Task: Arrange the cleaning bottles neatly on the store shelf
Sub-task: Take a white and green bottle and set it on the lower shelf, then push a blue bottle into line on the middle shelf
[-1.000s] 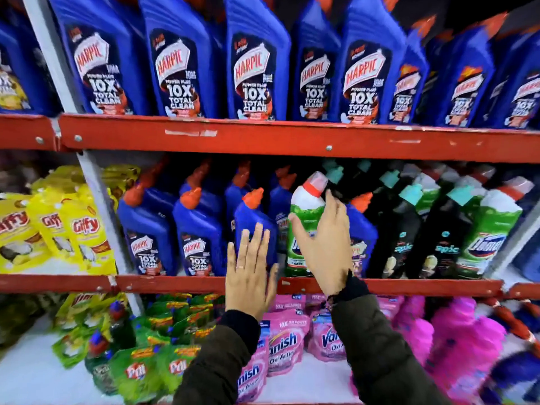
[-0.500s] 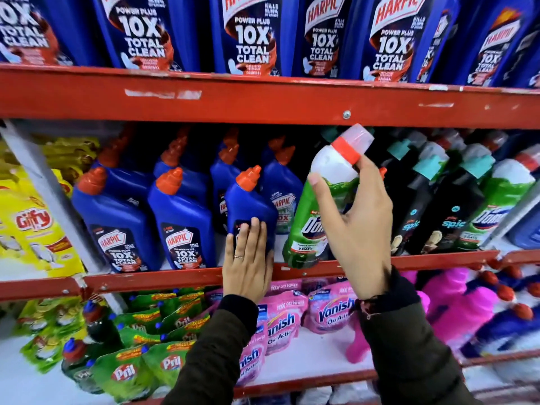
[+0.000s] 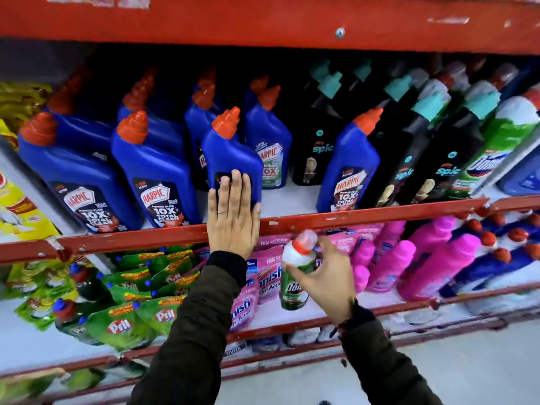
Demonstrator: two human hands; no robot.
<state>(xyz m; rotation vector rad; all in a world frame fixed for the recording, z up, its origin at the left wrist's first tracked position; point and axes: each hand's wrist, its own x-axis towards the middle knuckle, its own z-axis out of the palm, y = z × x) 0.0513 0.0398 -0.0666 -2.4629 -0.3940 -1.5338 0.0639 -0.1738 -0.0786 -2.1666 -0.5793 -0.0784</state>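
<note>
My right hand (image 3: pixel 327 285) grips a green and white bottle (image 3: pixel 296 276) with a red and white cap, held upright in front of the lower shelf, off the middle shelf. My left hand (image 3: pixel 233 217) lies flat, fingers together, against the front of a blue Harpic bottle (image 3: pixel 230 159) with an orange cap, standing at the front of the middle shelf (image 3: pixel 365 216). An empty white gap lies between that bottle and another blue Harpic bottle (image 3: pixel 347 168) to the right.
More blue Harpic bottles (image 3: pixel 152 176) fill the left of the middle shelf, black Spic bottles (image 3: pixel 432 159) and a green bottle (image 3: pixel 496 153) the right. Below are pink bottles (image 3: pixel 432 261), pink Vanish pouches (image 3: pixel 268 276) and green Pril pouches (image 3: pixel 125 323). A red shelf beam (image 3: pixel 263 21) runs overhead.
My right hand has pulled the green bottle out of the middle shelf and lowered it in front of the shelf below. The view has moved closer. My left hand stays on the blue bottle.
</note>
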